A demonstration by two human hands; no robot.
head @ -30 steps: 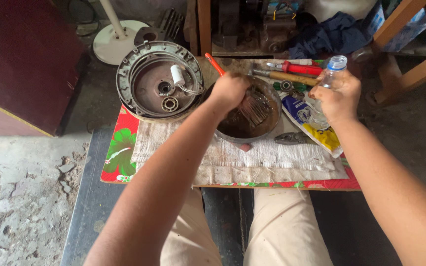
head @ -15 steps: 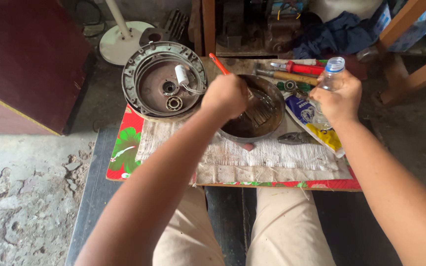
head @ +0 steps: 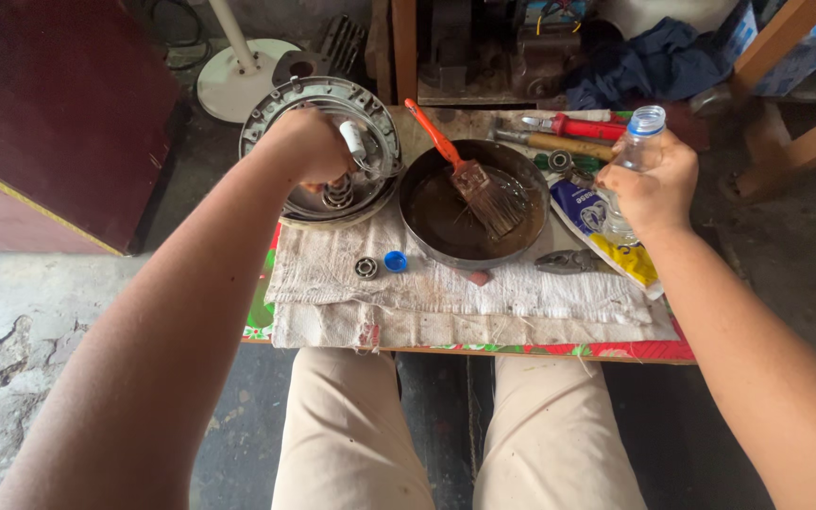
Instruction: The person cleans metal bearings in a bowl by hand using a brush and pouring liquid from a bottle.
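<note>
My left hand (head: pixel 309 146) reaches into a round grey metal housing (head: pixel 266 113) at the table's left. Its fingers curl down over a ring-shaped bearing (head: pixel 337 194), beside a small white cylinder (head: pixel 356 142). Whether it grips a part is hidden. My right hand (head: pixel 654 189) holds a clear plastic bottle (head: pixel 639 132) upright with its cap off, to the right of a round pan (head: pixel 436 222) of brown liquid. An orange-handled brush (head: pixel 484 194) lies in the pan, bristles in the liquid.
On the pale cloth (head: pixel 521 293) lie a small bearing (head: pixel 366 267), a blue bottle cap (head: pixel 395 261), pliers (head: pixel 569 262) and a printed pouch (head: pixel 606 236). A red-handled tool (head: pixel 578 126) lies behind the pan. A dark red cabinet (head: pixel 49 113) stands at the left.
My left hand has let go of the brush, which now rests in the pan, and moved left into the metal housing. My right hand keeps the bottle.
</note>
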